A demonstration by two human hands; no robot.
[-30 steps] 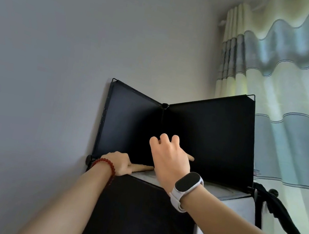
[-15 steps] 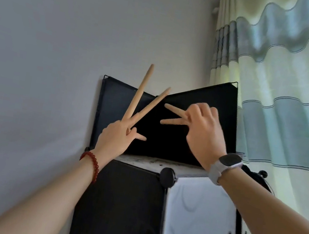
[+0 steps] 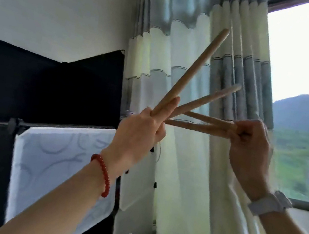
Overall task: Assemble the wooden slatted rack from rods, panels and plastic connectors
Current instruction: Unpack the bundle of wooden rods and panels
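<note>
My left hand grips two light wooden rods that fan upward and to the right in front of the curtain. My right hand, with a white watch on its wrist, pinches two more wooden rods that point left, and their tips reach the fingers of my left hand. Both hands are raised in the air. No panels or plastic connectors of the wooden rack are in sight.
A cube cabinet stands at the left with black panels, a white patterned panel and a black corner connector. A striped curtain hangs behind the hands. A window opens on hills at the right.
The view has swung right, from the cabinet top toward the curtain and window. Both hands carried their rods off the cabinet top, up and to the right.
</note>
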